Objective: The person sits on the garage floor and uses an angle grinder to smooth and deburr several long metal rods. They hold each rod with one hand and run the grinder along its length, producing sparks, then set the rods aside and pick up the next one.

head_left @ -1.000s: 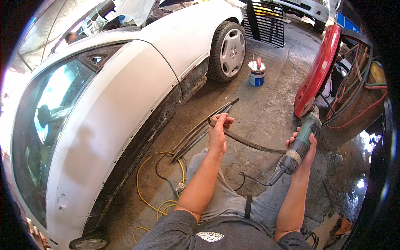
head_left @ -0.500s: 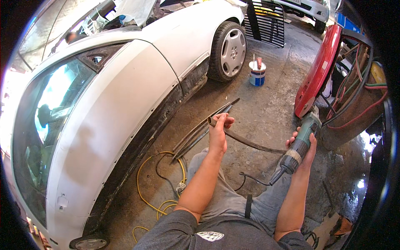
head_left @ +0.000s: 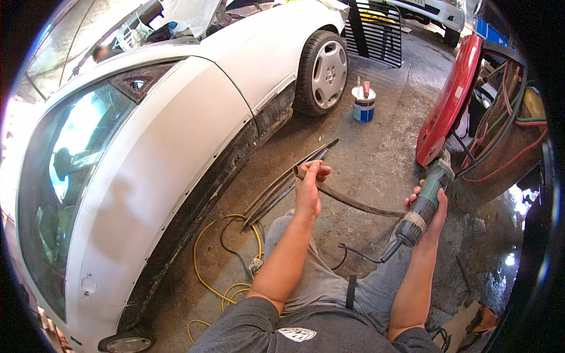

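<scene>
My left hand (head_left: 310, 182) is closed around one end of a long, dark, bendy strip (head_left: 359, 205), whose hollow-looking end pokes out by the thumb. From there the strip curves right and passes behind the tool in my other hand. My right hand (head_left: 434, 210) wraps around a green and grey angle grinder (head_left: 431, 191), its head pointing up and away beside a red car panel (head_left: 444, 106). A black cord (head_left: 360, 250) trails from the grinder's near end over my lap. Several loose dark strips (head_left: 282, 187) lie on the floor left of my left hand.
A white car (head_left: 176, 112) fills the left side, with its wheel (head_left: 326, 73) far ahead. A blue and white can (head_left: 363, 106) stands on the floor near that wheel. A yellow cable (head_left: 197, 259) coils at my left. Hoses hang on a rusty cylinder (head_left: 485, 182) at right.
</scene>
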Demonstrator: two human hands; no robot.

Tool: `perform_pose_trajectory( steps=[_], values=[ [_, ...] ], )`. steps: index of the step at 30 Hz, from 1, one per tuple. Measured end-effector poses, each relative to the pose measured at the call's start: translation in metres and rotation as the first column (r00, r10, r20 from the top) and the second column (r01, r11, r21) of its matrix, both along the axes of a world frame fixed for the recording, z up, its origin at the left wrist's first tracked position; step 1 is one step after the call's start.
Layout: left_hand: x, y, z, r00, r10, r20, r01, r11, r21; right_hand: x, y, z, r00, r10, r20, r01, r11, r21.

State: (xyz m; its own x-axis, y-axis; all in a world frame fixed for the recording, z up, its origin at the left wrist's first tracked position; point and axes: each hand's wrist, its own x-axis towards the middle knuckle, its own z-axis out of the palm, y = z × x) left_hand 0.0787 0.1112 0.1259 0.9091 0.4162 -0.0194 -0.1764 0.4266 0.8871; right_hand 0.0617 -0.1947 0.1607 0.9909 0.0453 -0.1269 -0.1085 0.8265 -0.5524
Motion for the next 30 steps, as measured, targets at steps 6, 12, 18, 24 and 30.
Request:
perform_pose_trajectory(
  steps=[6, 12, 18, 24, 30],
  values=[
    [-0.0006, -0.0004, 0.0016, 1.0, -0.002, -0.002, 0.002, 1.0, 0.0, -0.0002, 0.0003, 0.0011, 1.0, 0.001, 0.001, -0.001, 1.0, -0.005],
    [-0.0003, -0.0002, 0.0006, 1.0, -0.007, -0.001, 0.007, 1.0, -0.006, -0.0002, -0.0002, 0.0009, 1.0, 0.007, 0.007, -0.007, 1.0, 0.004],
    [-0.0001, 0.0002, -0.0007, 1.0, -0.003, 0.004, 0.003, 1.0, -0.008, -0.0006, 0.0005, 0.0019, 1.0, 0.003, -0.004, -0.003, 1.0, 0.008],
    [0.0004, 0.0003, -0.0013, 1.0, -0.005, 0.008, 0.005, 1.0, -0.021, -0.0004, 0.0008, 0.0021, 1.0, 0.005, -0.003, -0.005, 1.0, 0.015],
    [0.0005, 0.0009, -0.0025, 1.0, -0.009, 0.014, 0.009, 1.0, -0.013, 0.0001, 0.0009, -0.0002, 1.0, 0.005, -0.006, -0.005, 0.999, 0.032]
  ],
)
